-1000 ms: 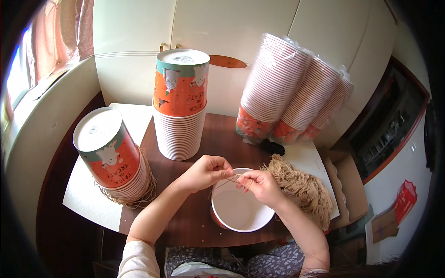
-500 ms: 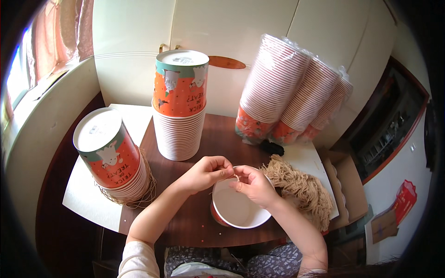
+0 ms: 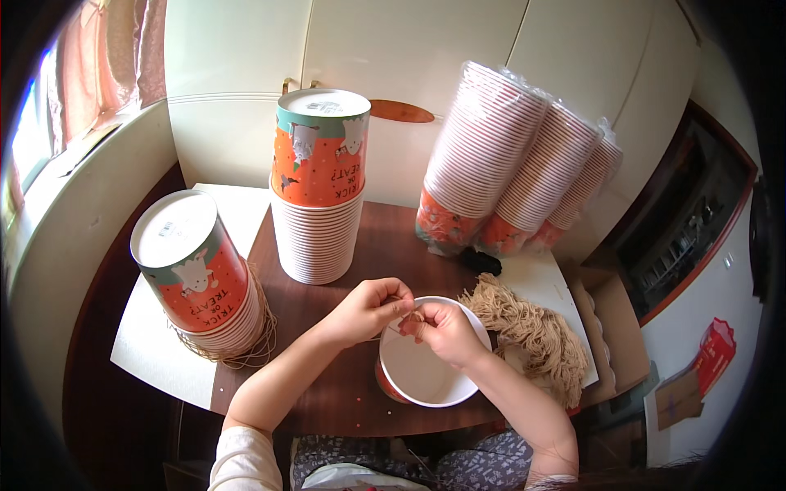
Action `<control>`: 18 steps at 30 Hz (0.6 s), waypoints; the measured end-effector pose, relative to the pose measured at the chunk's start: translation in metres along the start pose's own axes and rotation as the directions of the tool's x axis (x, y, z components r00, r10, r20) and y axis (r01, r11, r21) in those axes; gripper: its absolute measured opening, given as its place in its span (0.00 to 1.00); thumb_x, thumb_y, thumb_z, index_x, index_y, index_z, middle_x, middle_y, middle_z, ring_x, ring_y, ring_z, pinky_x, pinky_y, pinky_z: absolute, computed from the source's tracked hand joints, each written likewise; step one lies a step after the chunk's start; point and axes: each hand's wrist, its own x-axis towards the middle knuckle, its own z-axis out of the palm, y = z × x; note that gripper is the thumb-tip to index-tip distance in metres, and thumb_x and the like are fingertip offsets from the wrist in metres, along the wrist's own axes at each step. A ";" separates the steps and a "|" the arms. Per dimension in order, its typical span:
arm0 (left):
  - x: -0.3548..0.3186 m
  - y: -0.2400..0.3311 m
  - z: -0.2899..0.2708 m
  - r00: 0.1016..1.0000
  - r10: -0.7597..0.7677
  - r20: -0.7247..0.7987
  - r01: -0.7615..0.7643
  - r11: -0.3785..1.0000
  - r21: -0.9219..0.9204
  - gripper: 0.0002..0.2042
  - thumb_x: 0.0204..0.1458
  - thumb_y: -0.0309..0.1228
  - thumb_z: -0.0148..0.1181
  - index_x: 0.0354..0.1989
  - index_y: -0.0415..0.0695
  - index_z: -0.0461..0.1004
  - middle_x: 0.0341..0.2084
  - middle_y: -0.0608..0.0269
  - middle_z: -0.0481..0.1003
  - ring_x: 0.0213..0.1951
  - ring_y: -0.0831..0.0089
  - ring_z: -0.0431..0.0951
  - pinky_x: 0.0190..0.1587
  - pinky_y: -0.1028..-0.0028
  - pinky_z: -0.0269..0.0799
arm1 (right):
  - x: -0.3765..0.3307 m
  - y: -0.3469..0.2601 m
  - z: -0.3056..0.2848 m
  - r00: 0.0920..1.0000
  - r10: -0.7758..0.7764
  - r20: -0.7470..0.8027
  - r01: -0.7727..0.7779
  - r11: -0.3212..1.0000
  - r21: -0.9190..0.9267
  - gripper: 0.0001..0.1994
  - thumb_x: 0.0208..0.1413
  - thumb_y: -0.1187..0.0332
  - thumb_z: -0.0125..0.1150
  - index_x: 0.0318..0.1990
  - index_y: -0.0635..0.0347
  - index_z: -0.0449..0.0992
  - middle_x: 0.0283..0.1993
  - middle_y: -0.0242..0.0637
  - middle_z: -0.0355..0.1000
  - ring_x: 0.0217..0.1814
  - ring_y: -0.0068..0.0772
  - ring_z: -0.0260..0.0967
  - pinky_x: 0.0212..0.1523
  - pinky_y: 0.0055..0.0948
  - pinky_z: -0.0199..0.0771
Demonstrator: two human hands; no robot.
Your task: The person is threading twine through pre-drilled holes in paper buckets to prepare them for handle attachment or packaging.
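A white-lined paper bucket [image 3: 434, 378] with an orange outside stands mouth up at the table's front, tilted slightly toward me. Over its far left rim, my left hand [image 3: 372, 309] and my right hand [image 3: 444, 331] meet fingertip to fingertip. Both pinch a thin tan string [image 3: 418, 316], mostly hidden by the fingers. To the right of the bucket lies a loose heap of tan strings [image 3: 532, 331].
An upside-down stack of orange buckets [image 3: 201, 278] at left has strings looped around its base. A taller stack [image 3: 319, 188] stands behind my left hand. Plastic-wrapped stacks [image 3: 491, 155] lean at the back right. An open cardboard box [image 3: 618, 344] sits beyond the table's right edge.
My right hand has turned inward, its fingers curling closer around the string. The bucket has shifted slightly right. My left hand stays nearly in place.
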 end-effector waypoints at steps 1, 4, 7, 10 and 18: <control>0.000 0.000 0.002 1.000 0.019 -0.012 -0.019 1.000 0.007 0.05 0.54 0.27 0.50 0.31 0.37 0.68 0.23 0.72 0.68 0.27 0.86 0.65 0.29 0.84 0.63 | -0.001 -0.001 0.001 1.000 -0.001 0.000 0.001 1.000 0.000 0.03 0.52 0.73 0.55 0.30 0.62 0.74 0.28 0.28 0.72 0.29 0.14 0.65 0.31 0.16 0.65; -0.001 -0.002 0.004 0.998 0.055 -0.040 -0.054 0.998 0.037 0.05 0.54 0.27 0.50 0.30 0.37 0.68 0.21 0.73 0.67 0.24 0.88 0.64 0.25 0.85 0.62 | -0.002 -0.003 0.003 0.999 -0.026 -0.033 0.023 0.997 -0.080 0.03 0.51 0.74 0.55 0.30 0.63 0.74 0.26 0.29 0.72 0.27 0.15 0.65 0.29 0.17 0.66; -0.002 0.001 0.004 0.997 0.038 -0.064 -0.033 0.997 0.066 0.05 0.53 0.26 0.51 0.30 0.37 0.68 0.22 0.72 0.68 0.26 0.87 0.65 0.28 0.85 0.62 | -0.001 -0.004 0.003 0.999 -0.017 -0.037 0.012 0.990 -0.142 0.03 0.50 0.76 0.54 0.29 0.63 0.74 0.26 0.29 0.72 0.27 0.15 0.65 0.29 0.17 0.66; -0.002 0.000 0.005 0.997 0.010 -0.082 -0.004 0.997 0.074 0.04 0.53 0.25 0.51 0.31 0.37 0.69 0.24 0.71 0.68 0.28 0.86 0.66 0.31 0.85 0.63 | -0.001 -0.003 0.003 0.999 -0.021 -0.036 0.015 0.987 -0.157 0.03 0.49 0.77 0.54 0.29 0.63 0.75 0.26 0.30 0.72 0.27 0.16 0.66 0.29 0.17 0.66; -0.001 0.002 0.007 0.985 0.112 -0.134 -0.098 0.989 0.109 0.05 0.53 0.26 0.50 0.30 0.38 0.68 0.20 0.72 0.67 0.24 0.89 0.64 0.24 0.85 0.61 | -0.002 -0.008 0.001 0.995 -0.079 -0.062 0.071 0.990 -0.121 0.03 0.49 0.75 0.57 0.32 0.64 0.75 0.28 0.28 0.72 0.27 0.14 0.65 0.28 0.16 0.66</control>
